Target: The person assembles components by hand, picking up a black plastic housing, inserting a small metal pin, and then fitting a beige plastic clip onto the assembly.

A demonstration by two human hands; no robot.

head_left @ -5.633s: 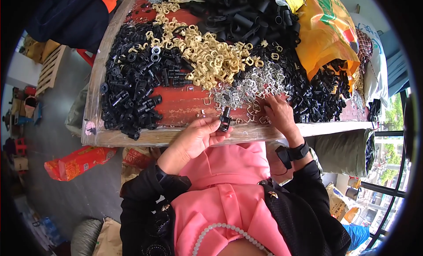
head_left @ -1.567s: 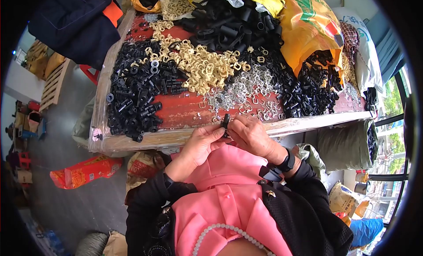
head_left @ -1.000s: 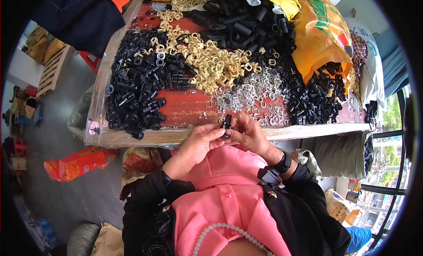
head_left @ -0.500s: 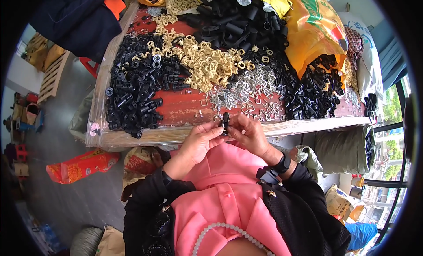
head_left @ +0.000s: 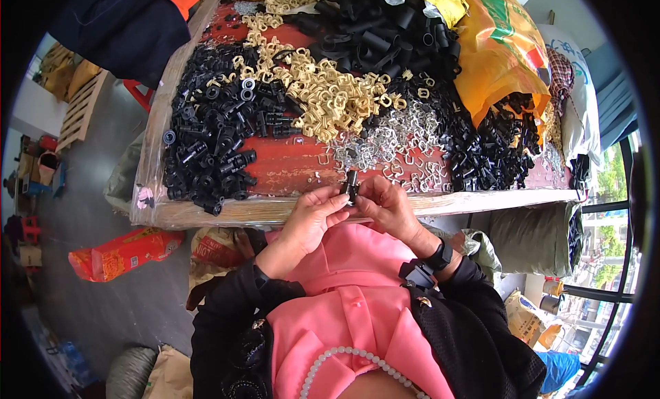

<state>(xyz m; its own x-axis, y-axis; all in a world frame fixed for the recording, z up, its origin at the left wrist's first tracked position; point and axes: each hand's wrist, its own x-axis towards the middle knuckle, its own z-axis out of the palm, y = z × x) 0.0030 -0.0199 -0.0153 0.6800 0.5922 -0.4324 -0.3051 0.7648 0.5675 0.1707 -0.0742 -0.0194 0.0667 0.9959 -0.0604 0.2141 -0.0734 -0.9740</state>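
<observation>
A small black plastic tube fitting stands nearly upright between my two hands, just in front of the table's near edge. My left hand pinches it from the left with thumb and fingers. On its other side, my right hand has its thumb and curled fingers closed against the fitting; whether a smaller part is also in that pinch is hidden. Close beyond the hands lie silver wire clips on the red tabletop. Similar black fittings are heaped to the left.
Cream plastic rings are piled mid-table, with wide black tubes behind. An orange-yellow bag spills small black parts at right. The wooden table edge runs before me. A red bag lies on the floor at left.
Both hands stay in nearly the same place, still holding the black fitting, which has turned slightly. The view has shifted a little.
</observation>
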